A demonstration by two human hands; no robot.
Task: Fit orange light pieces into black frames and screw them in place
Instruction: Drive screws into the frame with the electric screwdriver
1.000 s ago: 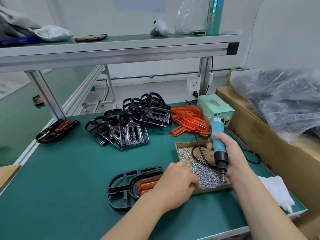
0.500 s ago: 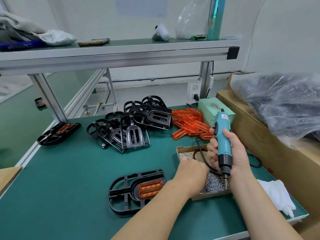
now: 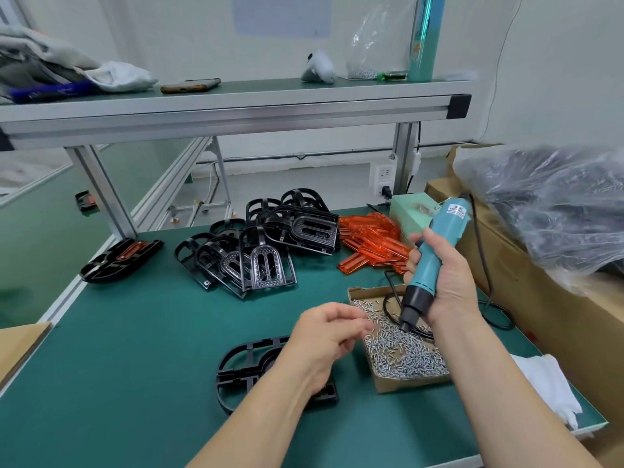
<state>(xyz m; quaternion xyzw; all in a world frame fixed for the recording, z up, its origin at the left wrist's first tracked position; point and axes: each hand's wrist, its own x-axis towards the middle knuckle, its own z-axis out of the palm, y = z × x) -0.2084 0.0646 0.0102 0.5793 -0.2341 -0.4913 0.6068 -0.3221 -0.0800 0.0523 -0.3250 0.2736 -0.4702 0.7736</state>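
Because the left forearm lies across it, the nearest black frame [image 3: 241,369] shows only its left part on the green worktop [image 3: 135,366], and I cannot see whether an orange piece is seated in it. Just beyond, the left hand [image 3: 329,327] hovers at the edge of the cardboard box [image 3: 408,383]. Its grip is loosely curled, with thumb and forefinger drawn near each other, and I cannot tell whether a screw is between them. The box is full of small silver screws [image 3: 401,349]. The right hand [image 3: 445,285] has a full, closed grip around the electric screwdriver [image 3: 429,261], which is tilted with its black nose down at the screws; the bit itself is too small to make out. My judgement is that the step in hand is loading a screw on the driver. The next move calls for setting the screw straight on the bit, then carrying the tool left to a hole of the near frame while the left hand steadies that frame. Farther back lie the loose orange pieces [image 3: 371,244] and the pile of empty frames [image 3: 266,244]. At the far left one frame with an orange insert [image 3: 118,261] rests apart.
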